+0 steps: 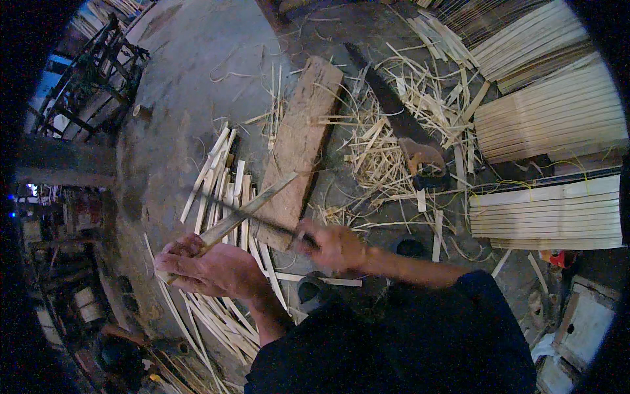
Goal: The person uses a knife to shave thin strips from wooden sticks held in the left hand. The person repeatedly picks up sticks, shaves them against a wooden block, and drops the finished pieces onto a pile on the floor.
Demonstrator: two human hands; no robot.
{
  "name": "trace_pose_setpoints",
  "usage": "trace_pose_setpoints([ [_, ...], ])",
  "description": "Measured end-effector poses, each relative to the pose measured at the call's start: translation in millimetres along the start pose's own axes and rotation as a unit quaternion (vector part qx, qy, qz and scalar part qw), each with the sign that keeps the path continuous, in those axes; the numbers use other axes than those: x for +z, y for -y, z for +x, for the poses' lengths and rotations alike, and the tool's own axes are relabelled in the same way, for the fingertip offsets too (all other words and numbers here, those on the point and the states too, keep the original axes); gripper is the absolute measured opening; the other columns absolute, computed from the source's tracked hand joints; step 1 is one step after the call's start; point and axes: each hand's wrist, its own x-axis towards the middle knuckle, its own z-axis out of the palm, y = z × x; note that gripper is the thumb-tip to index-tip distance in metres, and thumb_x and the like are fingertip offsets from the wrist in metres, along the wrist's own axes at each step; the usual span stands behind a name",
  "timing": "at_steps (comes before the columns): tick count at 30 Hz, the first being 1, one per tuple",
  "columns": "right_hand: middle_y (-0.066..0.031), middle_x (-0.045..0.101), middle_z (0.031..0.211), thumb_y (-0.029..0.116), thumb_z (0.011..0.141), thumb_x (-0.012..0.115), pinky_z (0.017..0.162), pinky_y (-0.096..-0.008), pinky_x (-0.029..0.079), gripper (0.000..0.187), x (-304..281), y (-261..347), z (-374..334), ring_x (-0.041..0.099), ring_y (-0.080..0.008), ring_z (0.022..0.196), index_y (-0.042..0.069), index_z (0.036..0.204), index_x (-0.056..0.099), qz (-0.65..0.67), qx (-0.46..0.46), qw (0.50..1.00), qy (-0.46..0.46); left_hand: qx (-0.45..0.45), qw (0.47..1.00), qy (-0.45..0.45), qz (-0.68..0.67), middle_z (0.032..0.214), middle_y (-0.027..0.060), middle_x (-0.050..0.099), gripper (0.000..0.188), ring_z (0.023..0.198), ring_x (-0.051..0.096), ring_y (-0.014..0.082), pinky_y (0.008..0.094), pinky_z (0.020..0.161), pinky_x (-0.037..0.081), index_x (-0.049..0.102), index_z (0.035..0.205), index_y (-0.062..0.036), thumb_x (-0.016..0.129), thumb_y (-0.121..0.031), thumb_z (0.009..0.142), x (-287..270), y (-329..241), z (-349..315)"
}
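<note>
My left hand (213, 266) is closed around the lower end of a pale bamboo strip (268, 194), which slants up and to the right, its far end over a wooden plank (303, 125). In my right hand (338, 248), fingers wrapped round its handle, is a knife; the long dark blade (270, 224) crosses the strip and is smeared by motion. Whether the edge touches the strip, I cannot tell. Beneath and beyond my left hand, many cut strips (211, 176) lie loosely side by side on the floor.
A handsaw (394, 105) rests on a heap of thin shavings (371, 161) right of the plank. Bundles of flat pale slats (545, 217) line the right side. A dark framework (98, 79) stands far left. A white box-like piece (587, 312) is at lower right.
</note>
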Motion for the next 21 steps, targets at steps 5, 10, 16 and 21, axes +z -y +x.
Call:
trace_pose_setpoints([
  [5, -0.0234, 0.06, 0.074, 0.045, 0.09, 0.048, 0.062, -0.0494, 0.047, 0.046, -19, -59, 11, 0.06, -0.0428, 0.072, 0.003, 0.108, 0.049, -0.037, 0.125, 0.991, -0.022, 0.017, 0.982, 0.035, 0.187, 0.115, 0.0148, 0.049, 0.04, 0.106, 0.05, 0.0218, 0.033, 0.093, 0.041, 0.036, 0.127, -0.0001, 0.042, -0.015, 0.091, 20, -3, -2],
  [10, -0.0236, 0.059, 0.074, 0.043, 0.091, 0.048, 0.061, -0.0481, 0.047, 0.044, -7, -68, 7, 0.06, -0.0423, 0.072, 0.001, 0.104, 0.051, -0.094, 0.006, 0.995, -0.025, 0.002, 0.99, 0.05, 0.132, 0.126, 0.0182, 0.044, 0.051, 0.117, 0.044, 0.0305, 0.0397, 0.102, 0.035, 0.029, 0.133, 0.0023, 0.047, -0.019, 0.089, 11, 10, 21],
  [16, -0.0224, 0.061, 0.074, 0.043, 0.091, 0.046, 0.062, -0.0486, 0.047, 0.041, -29, -23, 18, 0.06, -0.0417, 0.071, 0.004, 0.101, 0.052, -0.073, 0.117, 0.99, 0.035, 0.172, 0.946, -0.039, 0.273, 0.071, 0.0005, 0.036, 0.025, 0.063, 0.036, 0.0114, 0.0276, 0.061, 0.036, 0.04, 0.087, -0.0077, 0.041, -0.03, 0.099, 31, -7, 18],
  [21, -0.0228, 0.06, 0.069, 0.041, 0.09, 0.05, 0.06, -0.0509, 0.046, 0.038, -16, -37, 32, 0.059, -0.0441, 0.068, 0.005, 0.101, 0.052, -0.068, 0.119, 0.991, 0.009, 0.207, 0.911, 0.023, 0.355, 0.071, 0.0004, 0.038, 0.031, 0.058, 0.035, 0.0095, 0.0257, 0.048, 0.031, 0.039, 0.081, -0.0085, 0.04, -0.035, 0.098, 18, -9, 21],
])
